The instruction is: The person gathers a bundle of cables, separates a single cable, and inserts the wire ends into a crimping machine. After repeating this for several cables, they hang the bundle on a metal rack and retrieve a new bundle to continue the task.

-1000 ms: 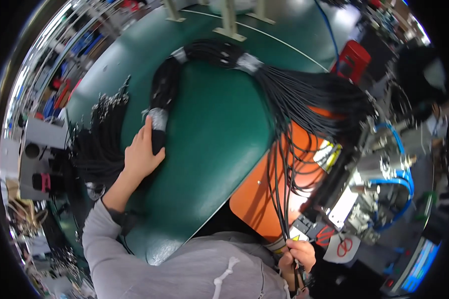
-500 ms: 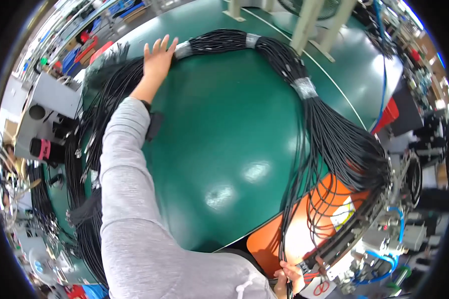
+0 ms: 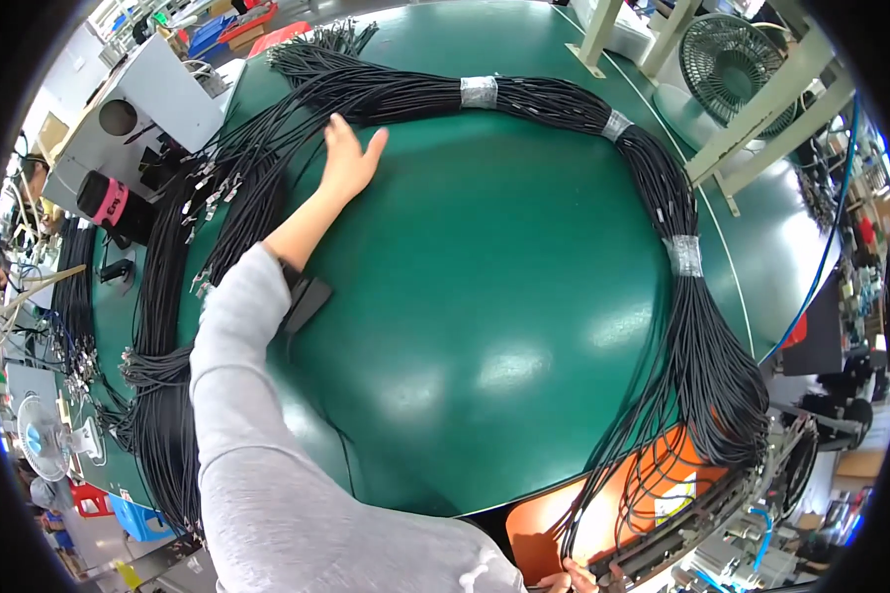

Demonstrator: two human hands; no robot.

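A long bundle of black cables curves round the far side of the table, bound at intervals by clear wraps. My left hand is stretched out at the bundle's far left part, thumb apart from the fingers. Its fingertips are beside loose black strands; whether they touch is unclear. My right hand is at the bottom edge, partly cut off, with its fingers closed round a few cables that hang from the bundle's right end. That end fans out over an orange surface.
More black cables with metal connectors lie at the left, near a grey-white box and a black-and-pink cylinder. A dark flat object is beside my left forearm. A fan and pale posts stand at the far right.
My left hand has come off the bundle near a clear wrap and is now by the loose strands. The view has shifted, so the table appears further right. My right hand still grips cables.
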